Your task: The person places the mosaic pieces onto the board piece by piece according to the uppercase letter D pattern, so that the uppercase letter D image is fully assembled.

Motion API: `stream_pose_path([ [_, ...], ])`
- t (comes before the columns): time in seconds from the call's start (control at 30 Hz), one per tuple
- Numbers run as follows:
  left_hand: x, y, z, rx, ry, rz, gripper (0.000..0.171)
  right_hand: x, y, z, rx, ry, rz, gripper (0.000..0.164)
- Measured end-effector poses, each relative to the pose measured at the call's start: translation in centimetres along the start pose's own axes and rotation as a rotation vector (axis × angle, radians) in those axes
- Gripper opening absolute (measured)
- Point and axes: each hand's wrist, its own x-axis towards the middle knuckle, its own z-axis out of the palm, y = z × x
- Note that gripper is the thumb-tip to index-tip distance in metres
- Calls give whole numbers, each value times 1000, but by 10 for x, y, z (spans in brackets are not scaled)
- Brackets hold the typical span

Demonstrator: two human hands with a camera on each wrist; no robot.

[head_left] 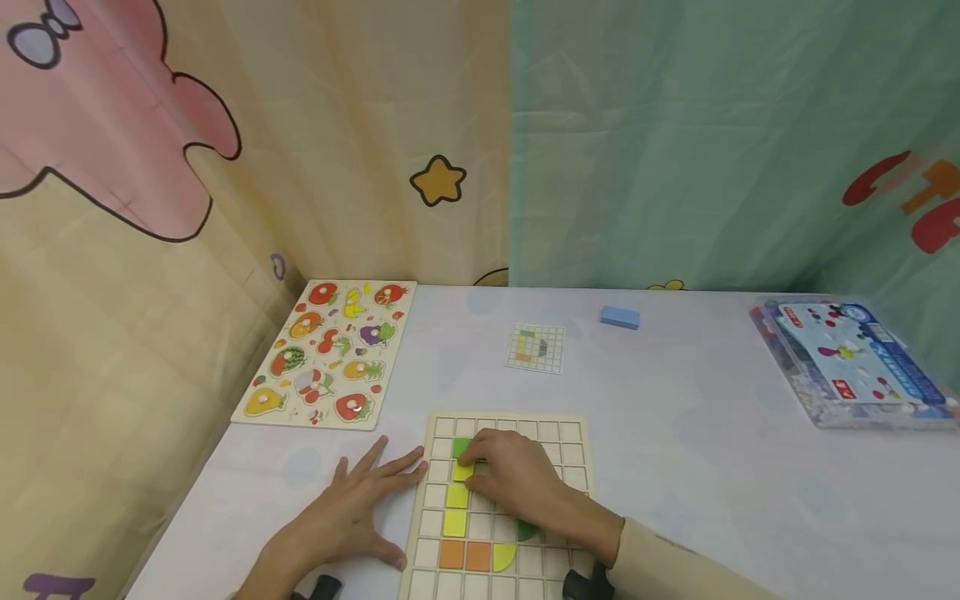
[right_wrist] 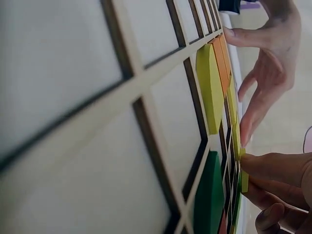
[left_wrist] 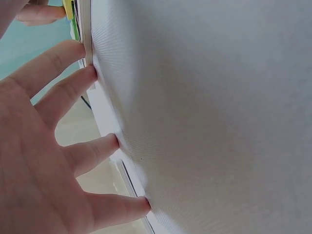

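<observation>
A wooden grid board (head_left: 442, 414) lies at the front of the table. Colored tiles sit in its cells: a green tile (head_left: 461, 447), yellow squares (head_left: 454, 522), orange squares (head_left: 452, 554), a rounded yellow piece (head_left: 503, 557) and a dark green piece (right_wrist: 208, 200), partly covered in the head view. My right hand (head_left: 517, 475) pinches a yellow square tile (right_wrist: 244, 171) between thumb and fingers over the left-hand column, just below the green tile. My left hand (head_left: 348, 508) is spread beside the board, its fingertips (left_wrist: 85, 51) against the left edge. The right hand hides several cells.
Behind the board lies a small pattern card (head_left: 535, 348), with a blue block (head_left: 619, 317) to its right. A fruit puzzle board (head_left: 322, 354) is at the back left. A clear plastic box (head_left: 855, 358) stands at the far right. Curtains (head_left: 637, 150) border the table's back.
</observation>
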Motion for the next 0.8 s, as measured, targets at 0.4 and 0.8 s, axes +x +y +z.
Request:
stream_pose_path([
  [0.4,3,2,-1,5,-5,3,106,1,-2,2,-27,-17,-10,13],
  [0.8,0,1,0,12,-2,7,108,-8,4,-10,-9,-44,-16,24],
])
